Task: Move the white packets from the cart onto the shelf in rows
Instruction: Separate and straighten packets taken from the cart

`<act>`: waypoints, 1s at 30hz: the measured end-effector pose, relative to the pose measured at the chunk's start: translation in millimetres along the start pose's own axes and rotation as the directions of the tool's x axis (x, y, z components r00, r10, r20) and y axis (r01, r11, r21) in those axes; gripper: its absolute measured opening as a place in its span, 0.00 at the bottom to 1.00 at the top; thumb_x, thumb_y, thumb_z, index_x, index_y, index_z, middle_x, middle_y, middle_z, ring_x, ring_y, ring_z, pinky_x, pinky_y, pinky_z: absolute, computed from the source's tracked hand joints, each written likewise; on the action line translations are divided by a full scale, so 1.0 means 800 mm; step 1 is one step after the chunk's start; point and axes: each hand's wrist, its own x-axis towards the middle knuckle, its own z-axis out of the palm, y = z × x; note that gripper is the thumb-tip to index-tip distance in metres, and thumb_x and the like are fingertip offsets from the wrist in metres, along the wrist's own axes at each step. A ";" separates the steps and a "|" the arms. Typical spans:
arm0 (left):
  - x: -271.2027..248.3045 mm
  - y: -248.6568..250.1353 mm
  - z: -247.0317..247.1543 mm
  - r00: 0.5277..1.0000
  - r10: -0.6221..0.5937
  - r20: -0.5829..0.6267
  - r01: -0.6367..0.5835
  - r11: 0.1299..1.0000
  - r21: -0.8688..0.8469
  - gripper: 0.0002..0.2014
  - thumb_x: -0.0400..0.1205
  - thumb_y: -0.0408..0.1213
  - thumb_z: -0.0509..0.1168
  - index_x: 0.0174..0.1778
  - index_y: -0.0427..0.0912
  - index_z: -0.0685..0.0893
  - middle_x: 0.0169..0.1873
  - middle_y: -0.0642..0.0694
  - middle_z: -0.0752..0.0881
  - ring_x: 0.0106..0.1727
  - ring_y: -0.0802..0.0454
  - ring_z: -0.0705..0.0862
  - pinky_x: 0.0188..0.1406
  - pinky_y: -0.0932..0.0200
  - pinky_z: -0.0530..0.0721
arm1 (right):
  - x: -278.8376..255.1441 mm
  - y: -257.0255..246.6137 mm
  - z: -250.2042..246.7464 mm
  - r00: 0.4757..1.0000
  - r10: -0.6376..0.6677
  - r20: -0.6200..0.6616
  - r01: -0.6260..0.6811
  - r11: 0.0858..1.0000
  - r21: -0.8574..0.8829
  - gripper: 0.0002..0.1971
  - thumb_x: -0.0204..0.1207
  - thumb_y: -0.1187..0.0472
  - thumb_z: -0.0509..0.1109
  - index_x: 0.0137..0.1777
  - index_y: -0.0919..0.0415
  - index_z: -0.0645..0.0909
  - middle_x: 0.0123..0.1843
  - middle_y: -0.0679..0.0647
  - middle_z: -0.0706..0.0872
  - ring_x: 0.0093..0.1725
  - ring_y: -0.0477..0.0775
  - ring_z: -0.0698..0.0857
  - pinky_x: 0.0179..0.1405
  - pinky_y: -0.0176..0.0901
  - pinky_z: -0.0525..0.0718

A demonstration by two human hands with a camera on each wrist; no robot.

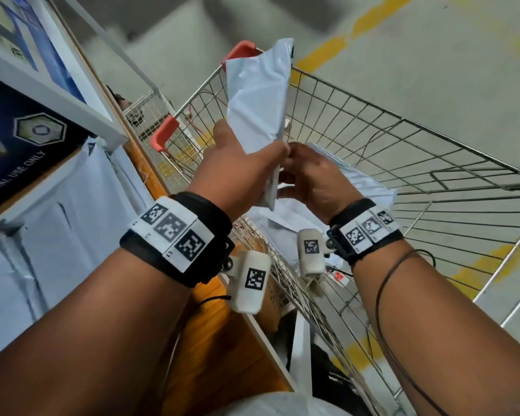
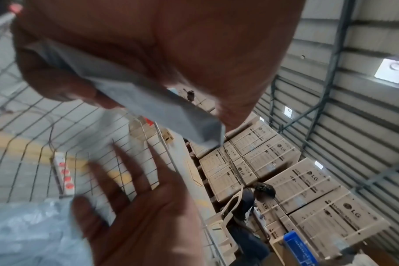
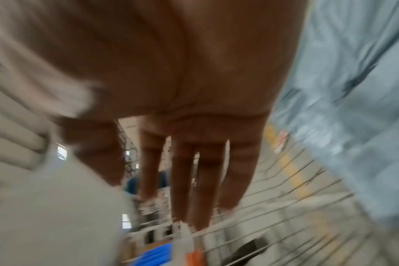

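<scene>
Left hand (image 1: 240,172) gripped 1 white packet (image 1: 258,97) upright above the wire cart (image 1: 402,163); right hand (image 1: 315,181), fingers straight, hovered beside it.

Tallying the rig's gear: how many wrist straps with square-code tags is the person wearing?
2: one strap on the left wrist, near the shelf; one strap on the right wrist, above the cart. None seems hidden.

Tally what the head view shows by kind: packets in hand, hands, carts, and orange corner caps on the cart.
White packet in hand: 1, gripped by the left hand
Hands: 2, counting the right hand
Cart: 1
Orange corner caps: 2
Total: 6
The packets lying in the cart overlap, so I cannot count them.
</scene>
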 end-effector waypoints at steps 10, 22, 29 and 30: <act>-0.013 -0.018 0.001 0.998 -0.044 0.053 0.032 0.977 0.209 0.48 0.70 0.71 0.71 0.82 0.55 0.63 0.67 0.43 0.84 0.53 0.36 0.93 0.40 0.41 0.98 | 0.022 0.242 -0.122 0.748 0.371 -0.550 -0.603 0.033 -0.797 0.27 0.82 0.54 0.74 0.77 0.67 0.78 0.77 0.67 0.84 0.75 0.68 0.84 0.68 0.50 0.83; -0.011 -0.021 0.000 0.996 -0.063 0.061 0.050 0.979 0.197 0.48 0.69 0.70 0.75 0.81 0.54 0.64 0.67 0.45 0.83 0.54 0.38 0.92 0.38 0.43 0.98 | 0.036 0.220 -0.134 0.782 0.279 -0.557 -0.622 0.305 -0.721 0.19 0.92 0.63 0.61 0.77 0.72 0.81 0.78 0.69 0.83 0.78 0.68 0.81 0.76 0.49 0.75; -0.011 -0.026 0.003 0.995 -0.097 0.022 0.098 0.995 -0.025 0.41 0.82 0.63 0.74 0.85 0.56 0.61 0.69 0.44 0.82 0.57 0.38 0.92 0.35 0.50 0.96 | 0.010 0.125 -0.119 0.649 0.412 -0.640 -0.593 0.800 -0.087 0.18 0.83 0.57 0.69 0.66 0.69 0.85 0.62 0.69 0.87 0.58 0.68 0.90 0.63 0.57 0.88; -0.014 -0.024 0.002 0.993 -0.119 0.015 0.120 0.991 -0.062 0.40 0.84 0.63 0.73 0.86 0.57 0.60 0.69 0.43 0.81 0.57 0.37 0.92 0.33 0.52 0.95 | 0.006 0.103 -0.105 0.682 0.457 -0.570 -0.482 0.868 0.119 0.15 0.79 0.56 0.67 0.57 0.66 0.85 0.51 0.66 0.86 0.42 0.63 0.89 0.48 0.56 0.89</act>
